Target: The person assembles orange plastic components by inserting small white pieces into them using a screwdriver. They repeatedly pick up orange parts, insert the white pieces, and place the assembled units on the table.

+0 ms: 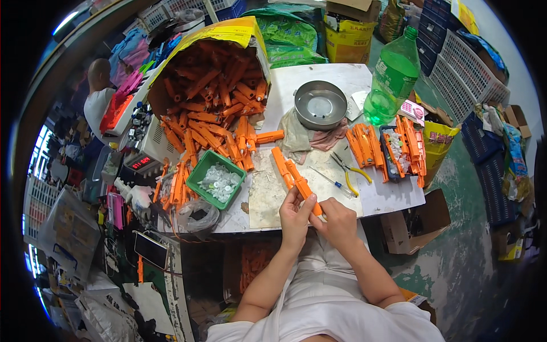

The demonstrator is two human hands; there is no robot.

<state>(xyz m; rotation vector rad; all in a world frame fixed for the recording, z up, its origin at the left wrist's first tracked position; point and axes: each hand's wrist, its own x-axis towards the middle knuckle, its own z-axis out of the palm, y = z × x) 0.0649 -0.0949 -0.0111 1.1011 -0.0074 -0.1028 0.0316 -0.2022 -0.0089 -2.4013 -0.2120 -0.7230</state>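
At the table's front edge my left hand (296,215) grips an orange plastic part (302,185), long and narrow, with its far end pointing away from me. My right hand (337,219) has its fingers closed at the near end of that part; whether they pinch something small is hidden. Just beyond, a second orange part (280,162) lies alongside the held one, and I cannot tell if it is held too. To the right lie a screwdriver (329,179) with a blue-tipped handle and pliers (349,168) with yellow grips.
A yellow sack (233,31) spills orange parts over the table's left. A green tray (195,183) holds small whitish pieces. A metal bowl (321,106) sits on a cloth (293,137). A green bottle (393,77) stands behind more orange parts (364,145) at right.
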